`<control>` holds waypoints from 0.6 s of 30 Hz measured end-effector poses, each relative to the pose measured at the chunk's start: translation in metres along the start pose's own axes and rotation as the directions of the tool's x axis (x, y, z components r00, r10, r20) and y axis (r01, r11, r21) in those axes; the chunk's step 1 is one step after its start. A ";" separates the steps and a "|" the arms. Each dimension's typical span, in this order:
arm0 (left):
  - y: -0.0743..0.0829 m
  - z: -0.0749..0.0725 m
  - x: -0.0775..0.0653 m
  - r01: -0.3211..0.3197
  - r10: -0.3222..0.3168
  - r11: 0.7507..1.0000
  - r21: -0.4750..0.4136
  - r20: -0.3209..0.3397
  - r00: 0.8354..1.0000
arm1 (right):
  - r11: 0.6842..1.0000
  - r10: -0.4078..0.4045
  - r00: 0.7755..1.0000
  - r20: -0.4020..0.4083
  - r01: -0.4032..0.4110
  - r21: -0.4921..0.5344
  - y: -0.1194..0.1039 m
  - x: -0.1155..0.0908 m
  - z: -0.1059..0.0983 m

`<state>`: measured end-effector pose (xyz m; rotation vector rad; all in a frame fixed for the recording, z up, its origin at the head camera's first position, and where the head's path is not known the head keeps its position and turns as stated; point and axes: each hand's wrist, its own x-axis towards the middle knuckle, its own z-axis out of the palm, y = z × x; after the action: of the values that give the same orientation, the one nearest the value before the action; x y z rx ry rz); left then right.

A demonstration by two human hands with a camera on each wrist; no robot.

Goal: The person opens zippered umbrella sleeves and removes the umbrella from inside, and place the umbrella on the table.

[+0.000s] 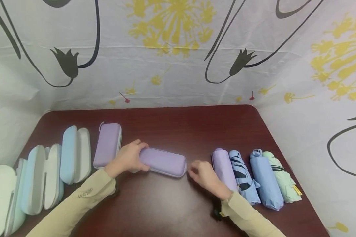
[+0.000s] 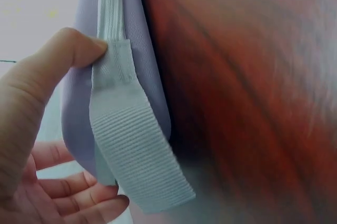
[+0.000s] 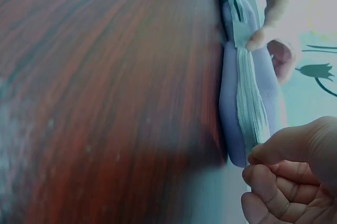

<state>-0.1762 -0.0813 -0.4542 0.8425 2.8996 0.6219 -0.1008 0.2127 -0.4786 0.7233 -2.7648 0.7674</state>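
A lilac zippered case (image 1: 163, 162) lies lengthwise near the table's middle, its pale zipper (image 3: 250, 92) running along the side. My left hand (image 1: 130, 156) grips the case's left end, the thumb pressing beside a ribbed grey fabric tab (image 2: 134, 140) in the left wrist view. At the opposite end, my right hand (image 1: 204, 173) has its fingers curled, thumb and forefinger pinching at the zipper's end in the right wrist view. The fingertips hide the zipper pull there.
Left of the hands lies a second lilac case (image 1: 107, 144), beside open blue-and-white cases (image 1: 69, 154) and a pale green case (image 1: 1, 197). Folded umbrellas lie at right: lilac (image 1: 225, 169), striped blue (image 1: 244, 177), plain blue (image 1: 266, 181) and green (image 1: 283, 181).
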 end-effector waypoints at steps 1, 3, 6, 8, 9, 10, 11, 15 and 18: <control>0.001 0.001 -0.001 0.009 -0.009 1.000 -0.003 -0.003 1.000 | 1.000 -0.010 1.000 0.005 0.010 0.001 0.001 0.000 -0.001; 0.003 0.002 -0.002 0.023 -0.023 1.000 0.005 -0.010 1.000 | 0.999 -0.037 0.999 0.013 0.037 0.006 0.003 0.000 -0.002; 0.004 0.005 -0.002 0.039 -0.039 0.999 0.008 -0.021 0.999 | 0.996 -0.085 0.996 0.016 0.085 0.001 0.006 0.001 -0.003; 0.005 0.006 -0.003 0.050 -0.050 0.999 0.009 -0.021 0.999 | 0.995 -0.099 0.995 0.014 0.100 -0.004 0.007 0.001 -0.003; 0.005 0.007 -0.003 0.054 -0.053 0.999 0.009 -0.019 0.998 | 0.995 -0.104 0.995 0.010 0.104 -0.010 0.008 0.001 -0.003; 0.005 0.007 -0.003 0.059 -0.059 0.998 0.005 -0.019 0.998 | 0.994 -0.105 0.994 0.006 0.105 -0.014 0.008 0.000 -0.003; 0.005 0.007 -0.003 0.061 -0.061 0.998 0.005 -0.020 0.998 | 0.995 -0.103 0.995 0.000 0.103 -0.019 0.008 0.000 -0.003; 0.007 0.006 -0.004 0.053 -0.053 0.999 0.011 -0.045 0.998 | 0.994 -0.107 0.994 -0.021 0.107 -0.022 0.007 -0.001 -0.001; 0.007 0.006 -0.006 0.050 -0.049 0.999 0.016 -0.064 0.997 | 0.992 -0.123 0.992 -0.035 0.122 -0.015 0.006 -0.001 0.000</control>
<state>-0.1665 -0.0767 -0.4568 0.7638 2.9768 0.6309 -0.1033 0.2171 -0.4816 0.8594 -2.6624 0.7306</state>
